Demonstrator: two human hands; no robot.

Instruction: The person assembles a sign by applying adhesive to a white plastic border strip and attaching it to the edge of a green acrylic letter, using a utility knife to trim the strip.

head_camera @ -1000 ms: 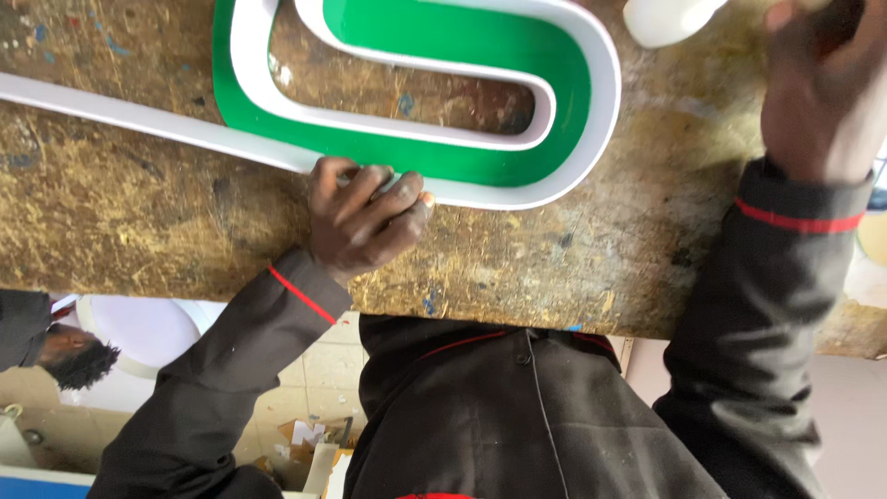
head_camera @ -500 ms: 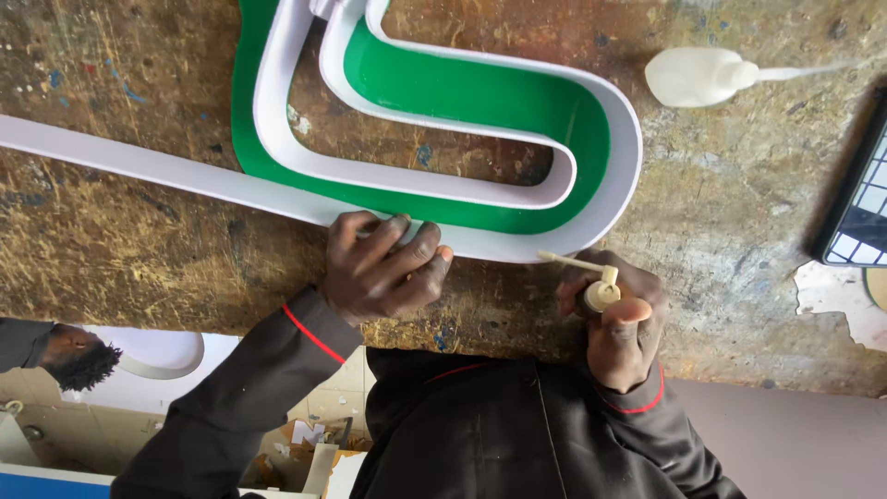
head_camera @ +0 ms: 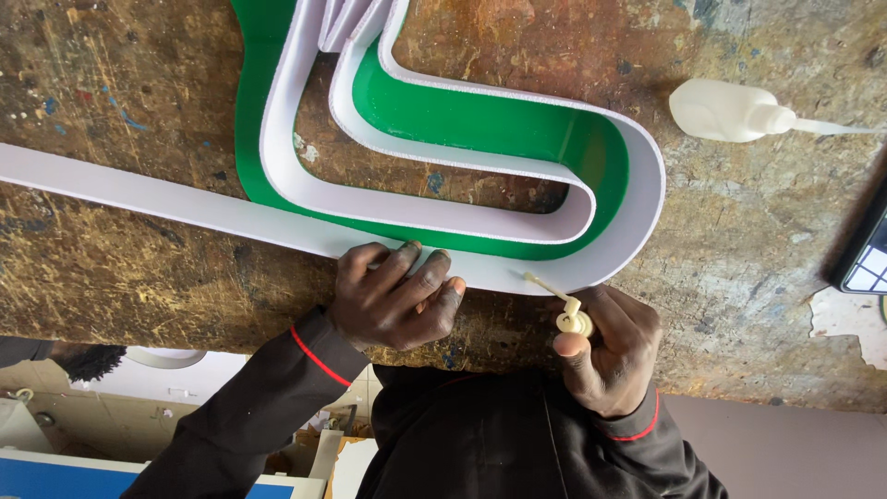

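We see a green, S-curved flat sign letter (head_camera: 480,120) lying face down on the worn wooden bench, walled along its edges by a white, bendable plastic strip (head_camera: 305,176) that stands upright and follows the curves, with a long straight tail running off to the left across the bench top. We press the strip's outer face against the letter's near edge, just left of the bottom bend. We hold a small cream glue bottle (head_camera: 573,321) tilted, its thin nozzle tip touching the strip's outer wall beside the bend.
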